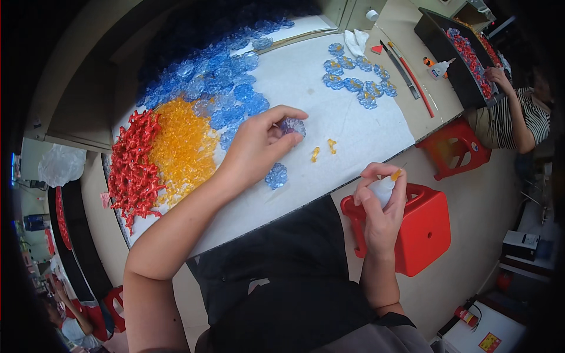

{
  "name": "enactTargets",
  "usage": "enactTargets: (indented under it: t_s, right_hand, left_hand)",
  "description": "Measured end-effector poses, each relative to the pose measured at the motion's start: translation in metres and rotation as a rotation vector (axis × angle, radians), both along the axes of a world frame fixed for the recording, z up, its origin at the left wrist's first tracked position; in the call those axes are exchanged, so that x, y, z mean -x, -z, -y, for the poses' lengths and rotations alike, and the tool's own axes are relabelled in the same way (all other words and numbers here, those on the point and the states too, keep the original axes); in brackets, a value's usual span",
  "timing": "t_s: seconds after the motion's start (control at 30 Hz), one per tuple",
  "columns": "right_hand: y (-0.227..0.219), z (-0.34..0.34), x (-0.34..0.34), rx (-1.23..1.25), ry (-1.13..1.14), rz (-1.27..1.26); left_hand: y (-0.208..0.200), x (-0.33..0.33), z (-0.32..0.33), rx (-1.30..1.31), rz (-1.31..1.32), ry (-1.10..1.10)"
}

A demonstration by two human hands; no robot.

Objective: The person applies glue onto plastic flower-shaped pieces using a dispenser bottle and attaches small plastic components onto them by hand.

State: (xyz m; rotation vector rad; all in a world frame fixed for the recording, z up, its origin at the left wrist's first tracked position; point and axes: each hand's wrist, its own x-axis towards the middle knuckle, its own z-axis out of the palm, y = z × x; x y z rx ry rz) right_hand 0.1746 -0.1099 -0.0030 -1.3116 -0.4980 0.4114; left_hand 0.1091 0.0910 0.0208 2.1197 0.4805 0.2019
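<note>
My left hand is closed over the white work surface, its thumb and fingers around a clear blue plastic flower. Past the table's front edge, my right hand grips a small white squeeze bottle with an orange neck and a thin needle tip. Two small yellow plastic pieces lie right of my left hand. Below that hand sits a loose blue flower. A cluster of blue flowers with yellow centres lies farther back on the right.
Heaped at the left are red branched pieces, yellow pieces and blue flowers. Tweezers and a red stick lie at the back right. A red stool stands below my right hand. A co-worker reaches into a black tray.
</note>
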Motion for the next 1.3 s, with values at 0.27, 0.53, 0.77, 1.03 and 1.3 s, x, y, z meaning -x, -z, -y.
enactTargets:
  t_s: [0.27,0.53,0.77,1.03,1.3]
  right_hand:
    - [-0.016,-0.024,0.029,-0.312,-0.318,-0.177]
    - [-0.017,-0.028,0.033,-0.192,-0.247,-0.156]
    - [-0.021,-0.015,0.026,-0.141,-0.073,-0.004]
    - [-0.025,-0.009,0.036,-0.031,-0.096,0.064]
    - [-0.024,-0.008,0.032,-0.232,0.023,-0.017]
  left_hand:
    - [-0.003,0.055,0.051,0.837,0.176,-0.078]
    - [0.007,0.07,0.057,1.15,0.287,0.018]
    - [0.026,0.076,0.048,1.598,0.373,-0.062]
    - [0.022,0.074,0.05,1.39,0.279,-0.176]
    - [0.026,0.077,0.049,1.69,0.399,-0.067]
